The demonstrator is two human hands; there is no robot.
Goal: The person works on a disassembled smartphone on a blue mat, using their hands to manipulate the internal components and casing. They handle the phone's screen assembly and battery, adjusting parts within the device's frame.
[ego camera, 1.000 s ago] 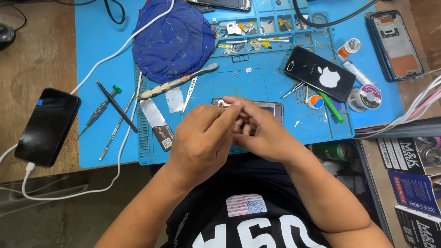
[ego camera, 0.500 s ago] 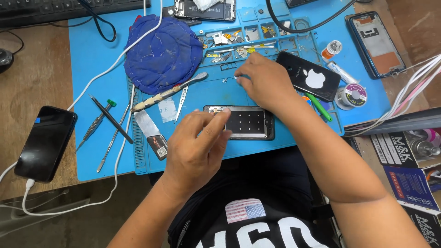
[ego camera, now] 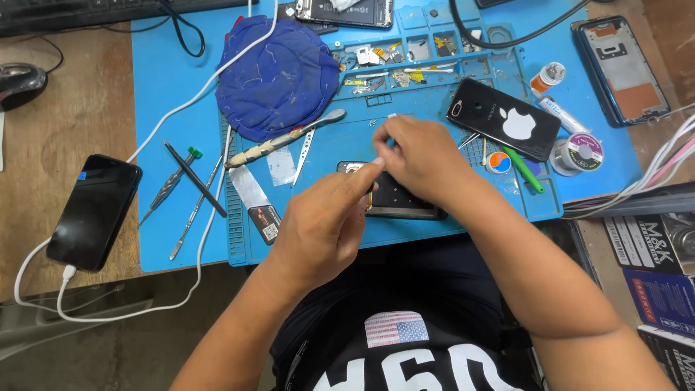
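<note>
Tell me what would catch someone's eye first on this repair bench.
Both hands meet mid-mat: the left hand and right hand work over a small dark phone lying on the blue work mat. Behind them lies a crumpled blue cloth; a black phone on a white cable rests on the wooden table at the left.

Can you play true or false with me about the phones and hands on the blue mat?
1. Both hands, left hand and right hand, are over the dark phone on the blue mat. True.
2. The black phone with a white cable lies on the blue mat. False: it lies on the wooden table.
3. A blue cloth lies on the mat. True.
4. The right hand holds the wooden-handled tool. False: the tool lies by itself on the mat.
</note>
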